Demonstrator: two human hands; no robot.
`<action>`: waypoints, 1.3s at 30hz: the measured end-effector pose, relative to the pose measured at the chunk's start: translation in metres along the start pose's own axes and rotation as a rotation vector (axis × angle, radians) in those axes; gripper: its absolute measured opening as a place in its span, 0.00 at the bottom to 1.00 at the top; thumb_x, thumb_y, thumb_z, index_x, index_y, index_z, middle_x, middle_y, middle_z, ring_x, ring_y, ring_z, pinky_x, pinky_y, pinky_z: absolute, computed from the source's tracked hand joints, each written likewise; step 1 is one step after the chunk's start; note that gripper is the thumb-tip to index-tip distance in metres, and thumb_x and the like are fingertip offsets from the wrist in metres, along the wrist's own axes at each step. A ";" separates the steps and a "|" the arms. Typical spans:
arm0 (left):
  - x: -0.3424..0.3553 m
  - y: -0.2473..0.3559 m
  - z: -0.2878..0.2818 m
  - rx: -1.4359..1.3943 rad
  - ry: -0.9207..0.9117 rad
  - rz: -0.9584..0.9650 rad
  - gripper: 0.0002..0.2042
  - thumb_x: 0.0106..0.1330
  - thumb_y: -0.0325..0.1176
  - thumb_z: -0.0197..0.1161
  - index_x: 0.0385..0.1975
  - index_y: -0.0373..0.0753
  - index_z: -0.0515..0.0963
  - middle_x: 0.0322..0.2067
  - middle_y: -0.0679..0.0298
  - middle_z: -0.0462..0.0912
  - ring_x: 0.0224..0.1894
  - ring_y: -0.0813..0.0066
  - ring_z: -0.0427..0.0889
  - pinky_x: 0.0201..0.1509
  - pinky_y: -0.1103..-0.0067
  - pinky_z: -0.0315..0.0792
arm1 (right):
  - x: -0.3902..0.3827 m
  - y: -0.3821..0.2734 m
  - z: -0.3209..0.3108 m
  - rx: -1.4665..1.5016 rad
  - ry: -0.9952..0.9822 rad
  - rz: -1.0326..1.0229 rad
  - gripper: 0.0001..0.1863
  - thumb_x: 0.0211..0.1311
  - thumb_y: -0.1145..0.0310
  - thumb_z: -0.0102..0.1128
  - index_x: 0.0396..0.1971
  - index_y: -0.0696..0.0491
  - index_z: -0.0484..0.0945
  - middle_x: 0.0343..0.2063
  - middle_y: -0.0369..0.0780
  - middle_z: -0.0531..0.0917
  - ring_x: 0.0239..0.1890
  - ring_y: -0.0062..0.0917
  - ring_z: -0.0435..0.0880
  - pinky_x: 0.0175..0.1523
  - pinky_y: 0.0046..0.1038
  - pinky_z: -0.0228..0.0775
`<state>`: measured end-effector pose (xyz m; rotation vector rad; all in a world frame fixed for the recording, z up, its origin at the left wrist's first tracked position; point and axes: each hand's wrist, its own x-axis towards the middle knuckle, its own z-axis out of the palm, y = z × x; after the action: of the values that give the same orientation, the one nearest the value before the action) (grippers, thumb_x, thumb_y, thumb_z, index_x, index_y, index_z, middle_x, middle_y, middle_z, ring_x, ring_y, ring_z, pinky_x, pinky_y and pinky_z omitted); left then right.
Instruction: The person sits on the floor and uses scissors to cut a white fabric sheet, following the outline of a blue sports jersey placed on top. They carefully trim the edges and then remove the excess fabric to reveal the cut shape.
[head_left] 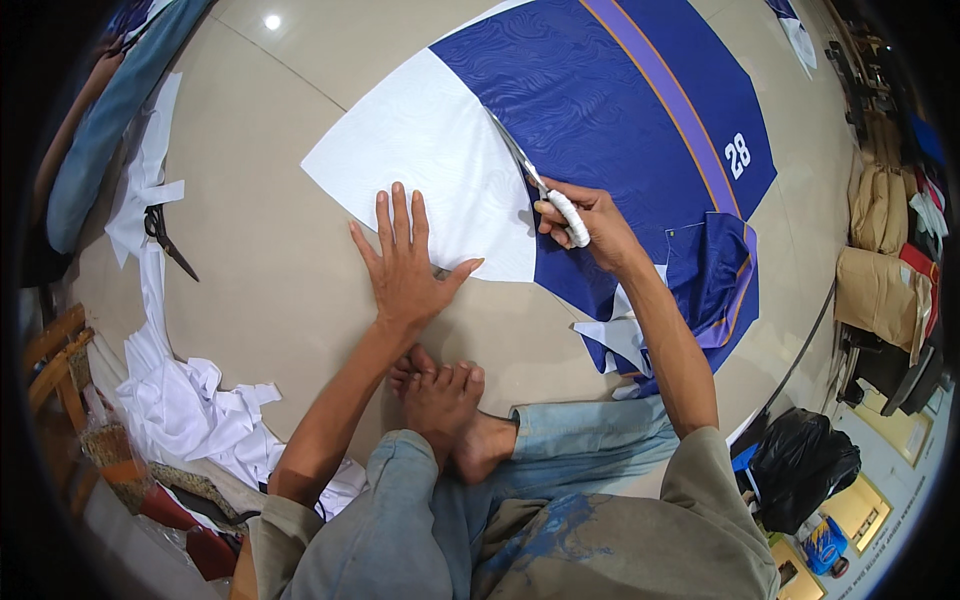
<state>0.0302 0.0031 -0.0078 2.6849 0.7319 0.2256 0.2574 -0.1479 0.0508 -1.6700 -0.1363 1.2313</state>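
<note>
A large piece of blue and white fabric (580, 110) lies spread on the tiled floor, with a purple band edged in orange and white printed figures. My right hand (590, 225) grips scissors (515, 150) whose handle is wrapped in white. Their blades lie along the line where the white part (420, 130) meets the blue. My left hand (408, 270) rests flat with spread fingers, its fingertips on the lower edge of the white part. Beneath my right forearm is a crumpled blue piece (710, 270) with orange and purple trim.
White fabric scraps (200, 410) lie heaped at the left, and dark scissors (165, 240) rest by a white strip. Another person's leg (120, 120) is at the far left. A black plastic bag (805, 465) and brown bundles (880, 290) stand along the right.
</note>
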 end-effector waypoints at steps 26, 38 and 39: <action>0.003 0.003 -0.007 -0.001 -0.064 -0.031 0.56 0.56 0.70 0.64 0.74 0.32 0.52 0.76 0.46 0.47 0.79 0.47 0.39 0.72 0.36 0.30 | 0.065 -0.049 0.012 -0.082 -0.072 -0.050 0.33 0.53 0.59 0.78 0.56 0.62 0.80 0.20 0.38 0.82 0.19 0.15 0.74 0.22 0.19 0.58; 0.002 0.002 -0.008 -0.026 -0.040 -0.033 0.56 0.54 0.70 0.65 0.73 0.31 0.55 0.76 0.46 0.49 0.79 0.47 0.42 0.72 0.36 0.31 | 0.095 -0.076 0.031 -0.169 -0.130 -0.122 0.25 0.62 0.63 0.68 0.56 0.60 0.80 0.20 0.36 0.81 0.18 0.15 0.73 0.23 0.19 0.58; 0.002 0.002 -0.009 -0.024 -0.045 -0.038 0.56 0.54 0.70 0.65 0.73 0.31 0.55 0.76 0.46 0.49 0.79 0.48 0.42 0.72 0.36 0.32 | 0.098 -0.079 0.035 -0.175 -0.129 -0.138 0.26 0.61 0.64 0.69 0.56 0.61 0.80 0.21 0.36 0.81 0.18 0.15 0.73 0.23 0.19 0.59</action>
<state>0.0305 0.0053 0.0009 2.6422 0.7608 0.1625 0.3114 -0.0294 0.0483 -1.6987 -0.4424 1.2506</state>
